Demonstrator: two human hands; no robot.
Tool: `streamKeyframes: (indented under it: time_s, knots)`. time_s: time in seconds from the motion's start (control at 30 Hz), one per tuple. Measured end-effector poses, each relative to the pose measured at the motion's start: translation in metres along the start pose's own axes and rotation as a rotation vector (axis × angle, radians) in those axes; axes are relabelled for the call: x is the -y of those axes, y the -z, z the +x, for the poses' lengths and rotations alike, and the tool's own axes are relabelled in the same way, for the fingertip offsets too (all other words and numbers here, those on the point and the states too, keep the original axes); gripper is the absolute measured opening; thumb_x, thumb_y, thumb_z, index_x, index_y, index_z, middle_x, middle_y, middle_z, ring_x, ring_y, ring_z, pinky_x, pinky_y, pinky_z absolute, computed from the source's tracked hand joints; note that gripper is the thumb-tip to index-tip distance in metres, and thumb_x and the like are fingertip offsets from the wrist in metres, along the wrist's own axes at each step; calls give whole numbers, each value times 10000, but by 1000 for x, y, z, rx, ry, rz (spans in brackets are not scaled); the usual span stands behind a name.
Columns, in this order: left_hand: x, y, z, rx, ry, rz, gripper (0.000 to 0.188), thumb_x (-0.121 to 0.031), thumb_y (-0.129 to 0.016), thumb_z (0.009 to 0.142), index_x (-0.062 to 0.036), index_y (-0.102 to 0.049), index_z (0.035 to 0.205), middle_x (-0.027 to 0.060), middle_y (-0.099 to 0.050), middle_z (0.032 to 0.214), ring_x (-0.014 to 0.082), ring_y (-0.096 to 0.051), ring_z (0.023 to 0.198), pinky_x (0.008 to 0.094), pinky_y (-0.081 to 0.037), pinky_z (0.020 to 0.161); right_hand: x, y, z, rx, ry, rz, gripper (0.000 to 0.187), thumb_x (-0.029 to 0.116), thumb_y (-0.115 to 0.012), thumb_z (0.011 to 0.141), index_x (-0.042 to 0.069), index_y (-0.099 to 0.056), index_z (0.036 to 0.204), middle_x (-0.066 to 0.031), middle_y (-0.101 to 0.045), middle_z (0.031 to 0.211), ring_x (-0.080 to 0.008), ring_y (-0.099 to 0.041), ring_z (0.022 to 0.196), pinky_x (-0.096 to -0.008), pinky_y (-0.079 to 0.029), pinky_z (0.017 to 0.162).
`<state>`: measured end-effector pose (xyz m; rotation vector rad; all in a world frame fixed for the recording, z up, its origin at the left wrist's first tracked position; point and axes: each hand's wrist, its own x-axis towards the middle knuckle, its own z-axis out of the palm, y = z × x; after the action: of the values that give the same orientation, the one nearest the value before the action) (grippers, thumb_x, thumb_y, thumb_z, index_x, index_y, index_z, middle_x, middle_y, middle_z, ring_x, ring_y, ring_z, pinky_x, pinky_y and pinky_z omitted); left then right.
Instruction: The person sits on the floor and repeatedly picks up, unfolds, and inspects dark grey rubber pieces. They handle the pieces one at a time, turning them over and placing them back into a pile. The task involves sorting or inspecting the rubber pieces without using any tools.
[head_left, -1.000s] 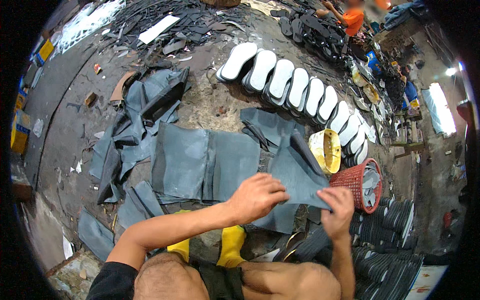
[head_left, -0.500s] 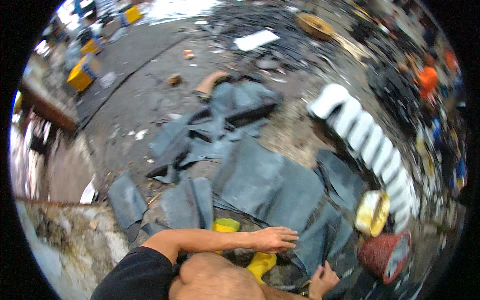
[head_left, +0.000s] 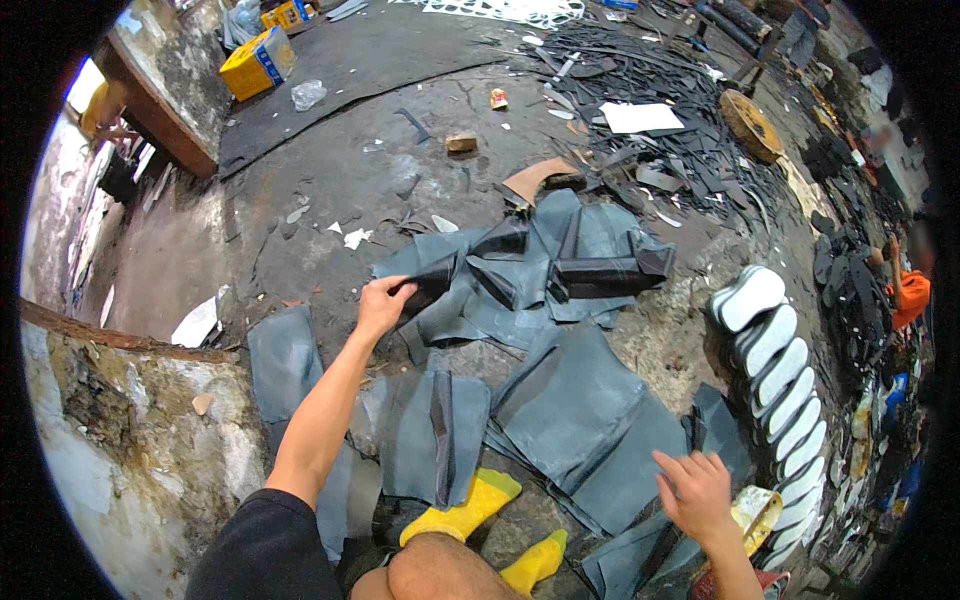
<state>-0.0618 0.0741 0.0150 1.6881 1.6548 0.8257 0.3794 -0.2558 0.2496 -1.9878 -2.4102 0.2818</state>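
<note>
My left hand (head_left: 382, 305) reaches forward, its thumb and fingers closed on the edge of a dark-sided grey sheet (head_left: 428, 286). That sheet lies at the left end of a loose pile of blue-grey sheets (head_left: 600, 235), some folded over to show black undersides. Nearer to me, my right hand (head_left: 697, 495) hovers with fingers apart and nothing in them, beside a stack of wide grey sheets (head_left: 580, 400). Another grey piece (head_left: 405, 430) with a raised fold lies in front of my yellow-covered left foot (head_left: 460, 508). Farther left lies a separate grey sheet (head_left: 282, 360).
A row of white sole-shaped pieces (head_left: 770, 375) leans along the right. By my right forearm is a yellow-and-white container (head_left: 755, 508). Black scraps (head_left: 650, 120) are heaped at the back. A low worn wall (head_left: 150, 440) stands left; a yellow box (head_left: 258, 65) is far left.
My left hand has moved from above the wide sheets to the far pile and closed on a sheet edge. My right hand has risen off the lower right sheets and opened. The view has shifted.
</note>
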Motion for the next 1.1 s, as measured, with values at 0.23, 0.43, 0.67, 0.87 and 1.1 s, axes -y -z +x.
streamKeyframes:
  time_s: [0.23, 0.43, 0.67, 0.87, 1.1]
  knots:
    - [-85, 69, -1, 256, 298, -647, 286, -291, -697, 1015, -15, -771, 997, -34, -715, 872, 35, -589, 733, 242, -480, 667, 141, -70, 221, -475, 78, 700, 301, 258, -753, 891, 115, -730, 1156, -73, -746, 1086, -267, -693, 1001, -409, -541, 840]
    - [-138, 68, -29, 88, 537, -664, 331, -390, -712, 993, -66, -772, 963, -51, -645, 717, 33, -505, 554, 239, -350, 476, 228, -62, 246, -527, -75, 516, 571, 465, -895, 699, 132, -638, 1084, -58, -601, 1085, -281, -585, 1006, -422, -472, 858]
    - [-140, 61, -43, 182, 589, -1367, 536, -463, -559, 1057, 12, -634, 1293, 150, -745, 1120, 224, -748, 949, 376, -622, 858, 233, -77, 208, -894, -70, 344, 416, 258, -900, 713, 193, -636, 1027, -54, -572, 1203, -304, -527, 1182, -463, -452, 975]
    - [-136, 44, -70, 324, 333, -1833, 521, -467, -467, 1087, -40, -634, 1335, 137, -710, 1259, 268, -711, 1106, 422, -575, 1000, 243, -81, 192, -959, 13, 123, 165, 204, -806, 795, 284, -706, 900, 42, -626, 1195, -243, -476, 1241, -474, -380, 1071]
    - [-117, 25, -76, 539, 237, -1964, 578, -519, -494, 1065, -53, -588, 1395, 132, -664, 1350, 280, -650, 1227, 445, -506, 1086, 238, -65, 171, -976, 52, 352, 217, 187, -827, 835, 206, -696, 1006, 35, -666, 1111, -250, -610, 1088, -431, -448, 1001]
